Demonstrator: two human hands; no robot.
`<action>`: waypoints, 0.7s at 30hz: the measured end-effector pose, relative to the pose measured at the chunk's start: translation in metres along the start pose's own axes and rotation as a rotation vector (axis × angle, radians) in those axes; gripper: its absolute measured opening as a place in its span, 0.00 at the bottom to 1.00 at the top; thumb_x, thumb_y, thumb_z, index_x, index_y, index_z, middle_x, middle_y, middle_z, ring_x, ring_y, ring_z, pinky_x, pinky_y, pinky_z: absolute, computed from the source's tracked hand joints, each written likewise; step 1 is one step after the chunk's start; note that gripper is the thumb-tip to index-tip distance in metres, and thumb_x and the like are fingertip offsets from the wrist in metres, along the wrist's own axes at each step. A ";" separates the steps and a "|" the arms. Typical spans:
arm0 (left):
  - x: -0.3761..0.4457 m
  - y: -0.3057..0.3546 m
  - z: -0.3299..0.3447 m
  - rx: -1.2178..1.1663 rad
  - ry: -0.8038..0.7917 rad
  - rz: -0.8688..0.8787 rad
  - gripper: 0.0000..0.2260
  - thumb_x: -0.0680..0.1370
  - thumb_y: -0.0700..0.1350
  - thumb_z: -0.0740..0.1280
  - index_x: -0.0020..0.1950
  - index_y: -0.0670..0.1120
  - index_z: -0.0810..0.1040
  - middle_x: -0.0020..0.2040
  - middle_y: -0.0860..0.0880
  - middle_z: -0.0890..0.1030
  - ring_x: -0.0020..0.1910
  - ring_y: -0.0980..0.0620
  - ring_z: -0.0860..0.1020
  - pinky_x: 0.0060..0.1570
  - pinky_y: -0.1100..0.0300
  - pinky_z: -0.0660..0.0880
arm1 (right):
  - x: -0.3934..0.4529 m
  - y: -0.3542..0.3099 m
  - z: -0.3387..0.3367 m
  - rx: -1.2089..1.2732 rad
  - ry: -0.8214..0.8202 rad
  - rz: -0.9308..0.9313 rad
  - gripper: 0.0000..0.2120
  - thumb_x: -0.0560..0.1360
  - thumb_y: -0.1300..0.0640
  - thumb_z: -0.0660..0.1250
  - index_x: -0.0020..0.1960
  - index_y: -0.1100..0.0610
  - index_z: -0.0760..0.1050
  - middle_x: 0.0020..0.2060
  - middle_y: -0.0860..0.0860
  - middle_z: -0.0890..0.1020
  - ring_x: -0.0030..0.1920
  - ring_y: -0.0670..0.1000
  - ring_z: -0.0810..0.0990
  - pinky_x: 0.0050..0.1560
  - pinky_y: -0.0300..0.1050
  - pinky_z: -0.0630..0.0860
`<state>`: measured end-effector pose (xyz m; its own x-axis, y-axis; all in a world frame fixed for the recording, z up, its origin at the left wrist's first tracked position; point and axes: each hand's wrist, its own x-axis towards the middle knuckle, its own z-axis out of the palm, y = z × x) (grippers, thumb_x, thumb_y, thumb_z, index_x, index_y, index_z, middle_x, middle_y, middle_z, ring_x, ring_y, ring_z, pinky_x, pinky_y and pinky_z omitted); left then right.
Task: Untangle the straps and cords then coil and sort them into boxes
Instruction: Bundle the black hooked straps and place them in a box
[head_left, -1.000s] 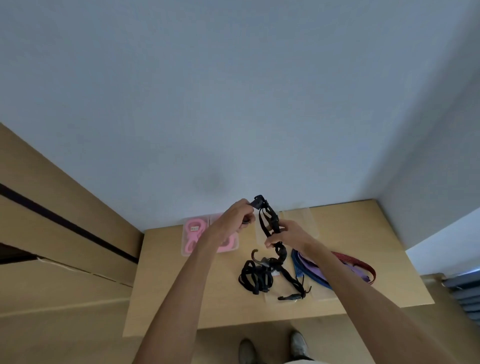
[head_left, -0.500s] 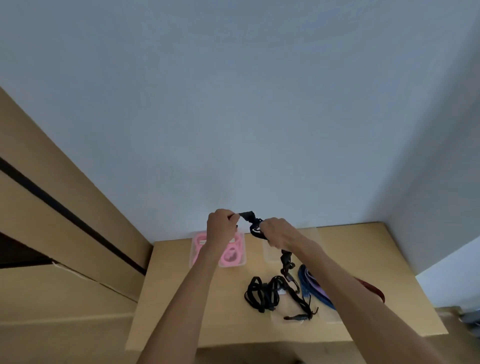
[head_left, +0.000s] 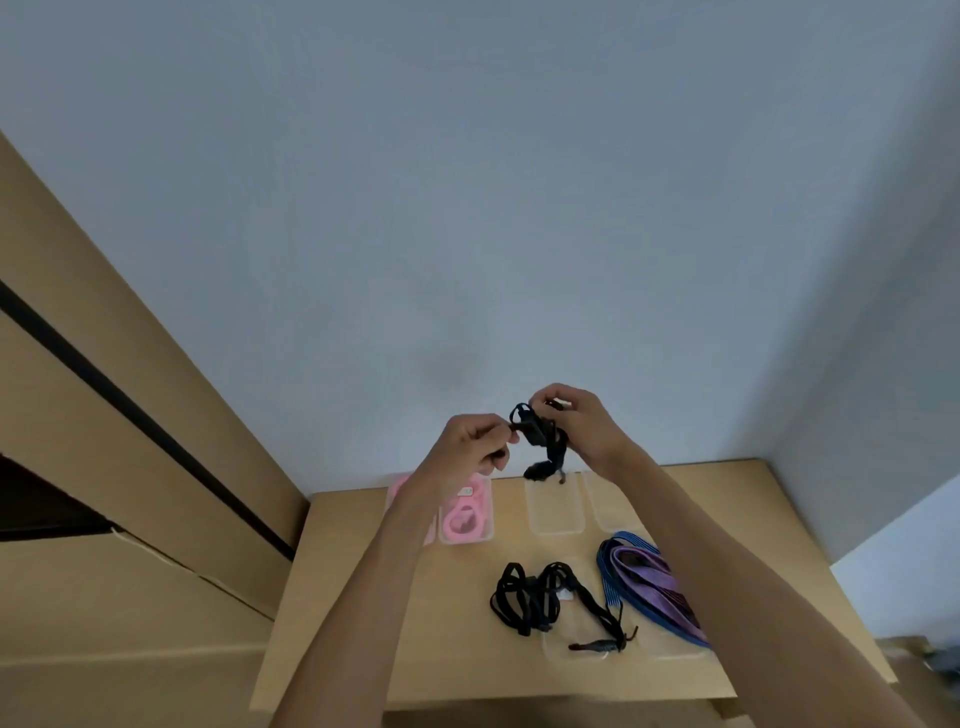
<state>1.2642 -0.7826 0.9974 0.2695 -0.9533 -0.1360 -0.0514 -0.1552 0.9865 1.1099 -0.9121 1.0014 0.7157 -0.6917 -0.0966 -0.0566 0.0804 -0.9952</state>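
**Both hands hold a black strap above the tabletop**

The left hand (head_left: 475, 447) and right hand (head_left: 576, 428) are raised close together in front of the wall, each with fingers curled and pinching the same bunched black strap (head_left: 540, 441). The strap sits between the hands, at 3 o'clock from the left hand and 9 o'clock from the right; its loose end hangs down toward 6 o'clock, clear of the tabletop (head_left: 363, 597).

Below the hands, at the tabletop's far edge, lie two clear boxes (head_left: 553, 506) side by side. At 9 o'clock from them a pink box (head_left: 467, 519) holds a coiled pink cord, partly hidden by the left forearm.

Nearer the person, at 6 o'clock from the hands, a tangle of black cords (head_left: 540, 597) lies on the tabletop, its tail running toward 4 o'clock over a clear box. Just beside it at 3 o'clock lie a purple strap (head_left: 652, 582) and a blue strap (head_left: 608, 577), overlapping, with the right forearm crossing above them.
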 end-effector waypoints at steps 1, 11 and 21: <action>-0.001 0.006 0.001 -0.059 0.029 0.018 0.11 0.83 0.36 0.60 0.43 0.38 0.78 0.28 0.49 0.72 0.27 0.53 0.65 0.29 0.63 0.60 | -0.003 0.006 0.002 0.044 -0.016 0.023 0.04 0.80 0.65 0.63 0.50 0.64 0.77 0.36 0.56 0.76 0.32 0.52 0.69 0.38 0.44 0.71; 0.019 0.001 0.013 0.097 0.693 0.011 0.11 0.80 0.40 0.64 0.40 0.39 0.80 0.29 0.47 0.79 0.24 0.57 0.70 0.27 0.65 0.66 | -0.023 0.010 0.042 -0.189 -0.075 0.148 0.14 0.81 0.49 0.62 0.56 0.59 0.77 0.30 0.54 0.74 0.23 0.49 0.68 0.29 0.42 0.72; 0.008 -0.032 -0.007 0.705 0.386 0.153 0.09 0.78 0.36 0.63 0.40 0.43 0.79 0.30 0.48 0.77 0.31 0.45 0.75 0.33 0.53 0.71 | -0.006 -0.035 0.026 -0.781 0.098 -0.344 0.05 0.76 0.60 0.69 0.50 0.57 0.81 0.35 0.48 0.81 0.34 0.48 0.76 0.41 0.41 0.74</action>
<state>1.2742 -0.7833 0.9653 0.5157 -0.8411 0.1633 -0.6725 -0.2793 0.6853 1.1254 -0.8924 1.0377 0.7197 -0.6487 0.2474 -0.3361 -0.6373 -0.6934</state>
